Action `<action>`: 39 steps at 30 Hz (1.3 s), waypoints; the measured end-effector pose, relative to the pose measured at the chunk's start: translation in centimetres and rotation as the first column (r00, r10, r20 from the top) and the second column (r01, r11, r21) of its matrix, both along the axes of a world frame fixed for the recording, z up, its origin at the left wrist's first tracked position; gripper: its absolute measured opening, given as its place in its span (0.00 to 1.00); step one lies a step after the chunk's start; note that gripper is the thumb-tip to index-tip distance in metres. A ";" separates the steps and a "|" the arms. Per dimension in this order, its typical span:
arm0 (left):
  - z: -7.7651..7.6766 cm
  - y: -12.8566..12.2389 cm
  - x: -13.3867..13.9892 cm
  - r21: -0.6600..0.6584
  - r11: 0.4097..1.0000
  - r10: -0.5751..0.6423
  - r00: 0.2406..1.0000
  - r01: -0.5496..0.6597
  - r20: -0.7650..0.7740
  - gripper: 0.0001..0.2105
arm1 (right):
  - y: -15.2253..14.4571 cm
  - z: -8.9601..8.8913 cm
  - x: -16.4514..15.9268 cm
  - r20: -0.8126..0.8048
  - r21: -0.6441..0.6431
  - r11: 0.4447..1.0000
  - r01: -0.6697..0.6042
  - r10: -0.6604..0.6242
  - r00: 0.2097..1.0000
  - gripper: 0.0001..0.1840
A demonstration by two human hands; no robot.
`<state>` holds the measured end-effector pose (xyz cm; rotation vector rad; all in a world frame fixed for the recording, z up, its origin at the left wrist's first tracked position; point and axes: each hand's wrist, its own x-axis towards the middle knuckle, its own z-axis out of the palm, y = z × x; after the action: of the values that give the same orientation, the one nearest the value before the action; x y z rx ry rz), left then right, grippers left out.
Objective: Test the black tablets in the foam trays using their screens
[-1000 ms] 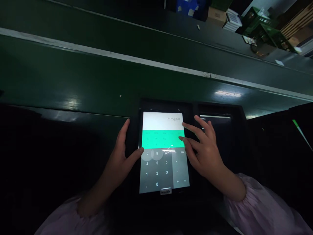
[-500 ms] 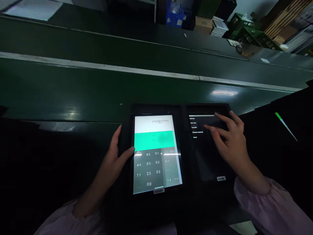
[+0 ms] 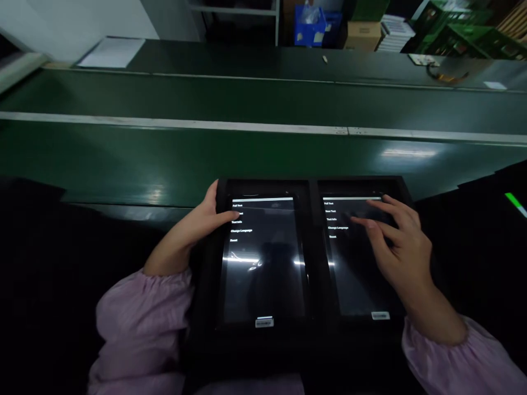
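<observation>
Two dark tablets with lit screens lie side by side in a black two-compartment tray. Both the left tablet (image 3: 263,280) and the right tablet (image 3: 354,274) show the same short white text menu on black. My left hand (image 3: 195,225) straddles the left rim of the tray (image 3: 313,241); its thumb is stretched onto the left screen over the second menu line, and its other fingers are partly hidden by the rim. Over the upper right screen, my right hand (image 3: 405,247) has its fingers spread, with fingertips at or just above the glass; contact cannot be made out.
Beyond the tray runs a green belt surface (image 3: 247,148) with a pale metal rail (image 3: 185,124). White paper (image 3: 111,52) lies at the far left. At the back are a blue bin (image 3: 309,30), a cardboard box (image 3: 362,35) and green crates (image 3: 457,41).
The left screen has gone from a calculator keypad to the text menu. My left hand has moved up the tray's edge, its thumb now on the menu. My right hand stays over the right tablet.
</observation>
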<state>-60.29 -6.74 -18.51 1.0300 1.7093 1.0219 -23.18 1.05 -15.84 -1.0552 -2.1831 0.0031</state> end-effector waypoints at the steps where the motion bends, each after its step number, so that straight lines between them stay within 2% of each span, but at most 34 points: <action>1: 0.0 0.1 -0.2 0.005 1.000 -0.021 0.999 0.022 -0.029 0.55 | -0.1 0.2 0.0 -0.011 -0.003 1.000 0.001 -0.001 1.000 0.16; 5: 0.4 -0.2 0.0 -0.006 0.999 -0.045 0.997 0.045 -0.063 0.58 | -0.3 0.7 -0.2 -0.023 -0.023 1.000 -0.010 0.009 1.000 0.15; 9: 1.2 -0.4 0.8 -0.065 0.998 0.028 0.999 -0.026 0.018 0.58 | -0.6 0.6 -0.3 0.043 -0.065 0.996 -0.054 0.057 0.997 0.16; 12: 1.7 -0.6 0.9 -0.106 0.993 0.064 0.997 -0.059 0.045 0.55 | -0.9 0.4 -0.5 0.109 -0.118 0.987 -0.105 0.118 0.987 0.17; 16: 2.0 -0.8 0.7 -0.118 0.992 0.052 0.998 -0.047 0.040 0.49 | -1.2 0.2 -0.8 0.150 -0.167 0.971 -0.169 0.195 0.969 0.16; 21: 2.4 -1.0 0.8 -0.127 0.991 0.057 0.998 -0.051 0.039 0.46 | -1.1 -0.1 -0.8 0.172 -0.171 0.944 -0.284 0.312 0.934 0.17; 23: 2.4 -0.9 0.9 -0.114 0.991 0.068 0.997 -0.064 0.026 0.47 | -0.9 -0.1 -0.6 0.165 -0.158 0.950 -0.270 0.295 0.941 0.16; 26: 2.3 -0.9 0.7 -0.068 0.996 0.055 0.998 -0.052 0.043 0.49 | -0.4 0.1 -0.1 0.111 -0.129 0.977 -0.169 0.184 0.977 0.14; 29: 2.1 -1.0 0.0 -0.050 0.999 0.001 0.999 0.002 0.051 0.50 | -0.3 0.3 -0.1 0.037 -0.112 0.991 -0.073 0.078 0.996 0.15; 32: 1.4 -1.2 -0.9 -0.062 0.996 -0.063 0.998 0.065 0.032 0.53 | -0.6 0.5 -0.6 0.014 -0.108 0.992 -0.060 0.062 0.998 0.15; 34: 0.6 -1.2 -1.2 -0.055 0.994 -0.096 0.995 0.094 -0.034 0.55 | -0.6 0.6 -0.8 0.021 -0.113 0.992 -0.061 0.064 0.998 0.15; 36: -0.2 -1.3 -1.2 -0.053 0.994 -0.099 0.979 0.091 -0.179 0.58 | -0.5 0.4 -0.8 0.034 -0.115 0.992 -0.050 0.054 0.998 0.16; 39: -0.4 -1.3 -0.6 -0.080 0.994 -0.107 0.895 0.080 -0.432 0.60 | -0.2 0.1 -0.4 0.063 -0.076 0.997 -0.016 0.021 0.998 0.15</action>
<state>-60.91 -8.07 -18.91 1.3639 2.0097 0.7035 -23.60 0.83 -15.78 -1.0907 -2.2660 0.0616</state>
